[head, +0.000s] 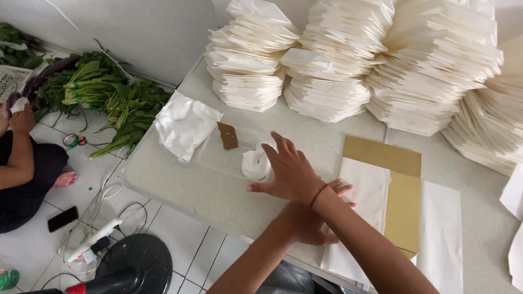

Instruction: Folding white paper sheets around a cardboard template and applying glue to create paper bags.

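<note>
My right hand, with a dark band on its wrist, reaches left across my other arm. Its fingers are spread, holding nothing, and the fingertips sit next to a crumpled white wad in a shallow clear tray. A small brown cardboard piece lies in that tray too. My left hand passes under the right forearm and lies flat on a white paper sheet. The sheet rests on a brown cardboard sheet on the grey table.
Tall stacks of folded white paper bags fill the table's far side. A crumpled white plastic bag lies at the left corner. On the tiled floor are leafy greens, a seated person, a phone, cables and a black fan.
</note>
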